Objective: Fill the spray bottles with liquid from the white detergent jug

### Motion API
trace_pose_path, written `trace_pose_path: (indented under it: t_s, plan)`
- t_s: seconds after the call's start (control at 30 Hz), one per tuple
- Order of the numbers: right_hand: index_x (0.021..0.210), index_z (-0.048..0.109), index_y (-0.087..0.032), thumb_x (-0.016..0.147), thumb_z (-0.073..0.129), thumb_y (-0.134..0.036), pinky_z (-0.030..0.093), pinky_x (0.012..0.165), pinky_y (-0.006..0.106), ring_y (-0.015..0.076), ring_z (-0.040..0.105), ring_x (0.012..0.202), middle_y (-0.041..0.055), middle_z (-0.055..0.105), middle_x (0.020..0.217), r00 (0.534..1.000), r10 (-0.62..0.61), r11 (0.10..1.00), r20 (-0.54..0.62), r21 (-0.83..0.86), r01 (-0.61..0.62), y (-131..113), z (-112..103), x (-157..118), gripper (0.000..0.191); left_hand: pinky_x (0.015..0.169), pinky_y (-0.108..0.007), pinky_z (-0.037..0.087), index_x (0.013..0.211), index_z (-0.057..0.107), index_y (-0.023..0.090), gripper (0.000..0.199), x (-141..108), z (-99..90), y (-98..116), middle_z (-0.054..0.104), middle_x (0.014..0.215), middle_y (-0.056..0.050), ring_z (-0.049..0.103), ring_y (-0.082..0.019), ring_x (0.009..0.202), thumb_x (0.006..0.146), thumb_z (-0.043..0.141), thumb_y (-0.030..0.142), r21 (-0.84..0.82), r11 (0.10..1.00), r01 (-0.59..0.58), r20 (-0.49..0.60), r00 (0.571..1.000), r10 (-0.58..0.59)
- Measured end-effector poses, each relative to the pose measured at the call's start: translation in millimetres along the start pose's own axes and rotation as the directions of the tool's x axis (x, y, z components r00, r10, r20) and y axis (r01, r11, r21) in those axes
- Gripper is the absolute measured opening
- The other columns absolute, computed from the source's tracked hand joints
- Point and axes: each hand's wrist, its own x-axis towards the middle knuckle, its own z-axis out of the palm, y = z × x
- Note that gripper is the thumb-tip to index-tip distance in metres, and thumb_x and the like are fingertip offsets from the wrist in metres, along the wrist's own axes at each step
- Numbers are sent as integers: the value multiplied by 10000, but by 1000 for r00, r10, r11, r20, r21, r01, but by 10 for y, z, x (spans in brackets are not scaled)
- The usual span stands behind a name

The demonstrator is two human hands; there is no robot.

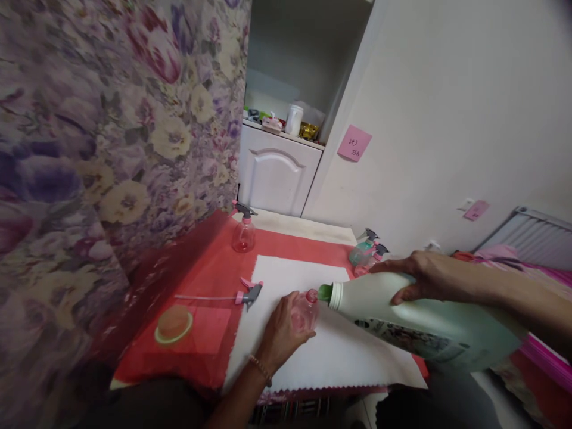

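My left hand point(282, 333) is wrapped round a small clear pink bottle point(305, 311) that has no spray head on it, over a white sheet point(330, 357). My right hand point(413, 277) grips a large pale green jug point(429, 322) from above and holds it tilted on its side. The jug's open spout lies right beside the pink bottle's mouth. Whether liquid is flowing is too small to tell. Left of the sheet, a grey and pink spray head point(250, 294) lies with its long tube pointing left. A round lid-like thing point(173, 325) rests on the red cover.
A pink spray bottle point(243, 235) stands at the back left of the red table cover point(205, 322). Green point(361, 250) and pink point(370, 262) spray bottles stand at the back right. Behind are a white cabinet point(277, 167) and a wall; a flowered surface point(111, 131) rises on the left.
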Motion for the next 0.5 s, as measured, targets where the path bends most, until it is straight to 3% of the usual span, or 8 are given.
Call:
trace_pose_path:
  t_s: [0.2,0.33,0.5]
  plan:
    - [1398,501,-265,826,619,-566,432,484,217,133,551,495,-13,647,664,997,81,984,-12,157,-78,260,311,-70,657,1048,-461,432,1334,393,271,913,-5,-1,-4,533,1340,-88,529,-282,1232,547,843,167,25,999,24,16,1000,-24]
    - [1424,455,-284,805,650,-546,411,406,199,121,532,496,1,674,781,990,137,920,19,368,-135,475,624,-89,700,1073,-468,414,1361,387,268,907,3,-38,-16,511,1382,-94,489,-289,1282,563,796,128,-4,998,59,62,996,-58]
    - [1416,468,-291,772,693,-505,404,390,197,128,536,543,24,683,901,987,158,832,8,538,-137,624,888,-99,715,1113,-451,377,1364,433,253,840,37,-212,100,496,1430,-99,465,-287,1321,596,732,90,-94,983,159,157,977,-143]
